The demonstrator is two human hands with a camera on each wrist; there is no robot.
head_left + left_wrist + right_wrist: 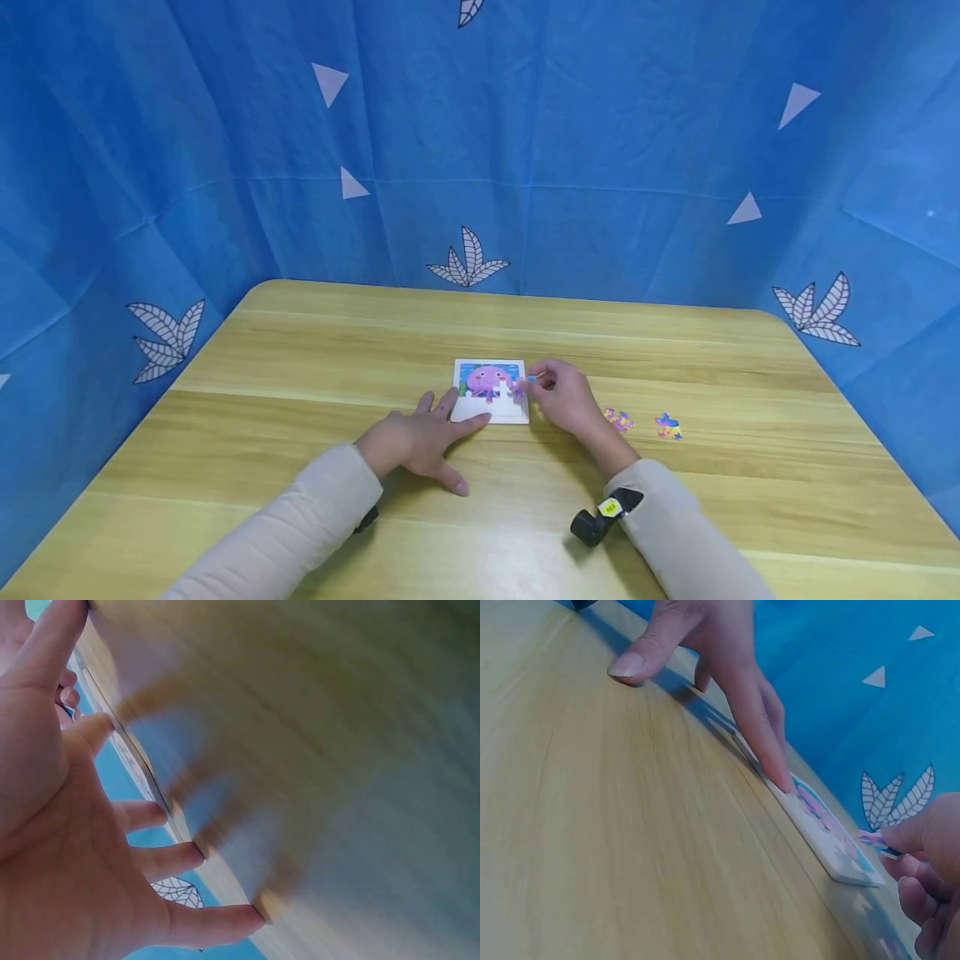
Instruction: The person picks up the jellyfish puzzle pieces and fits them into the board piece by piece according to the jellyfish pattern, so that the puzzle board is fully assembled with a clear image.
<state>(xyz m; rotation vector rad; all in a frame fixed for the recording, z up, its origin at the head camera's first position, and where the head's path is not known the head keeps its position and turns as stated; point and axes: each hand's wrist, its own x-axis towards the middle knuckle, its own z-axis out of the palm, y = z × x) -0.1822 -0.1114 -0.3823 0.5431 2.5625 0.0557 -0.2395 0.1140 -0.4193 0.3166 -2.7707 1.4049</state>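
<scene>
A small white-framed jigsaw puzzle board [474, 409] lies on the table, showing part of a pink sea creature on blue. Its lower part is bare white. My left hand [420, 442] is spread wide, index fingertip on the board's near edge and another finger at its left side; the thumb reaches over the wood. My right hand [562, 398] pinches a pink and blue puzzle piece [870, 838] between thumb and finger at the board's right edge. From the left wrist view the left hand [82, 825] appears palm-on, its fingertips down.
Loose puzzle pieces [618, 419] lie right of my right hand, and another small cluster of pieces [669, 426] sits farther right. The wood-grain table [337, 350] has rounded far corners. Behind it hangs a blue curtain [600, 167] with leaf and triangle prints.
</scene>
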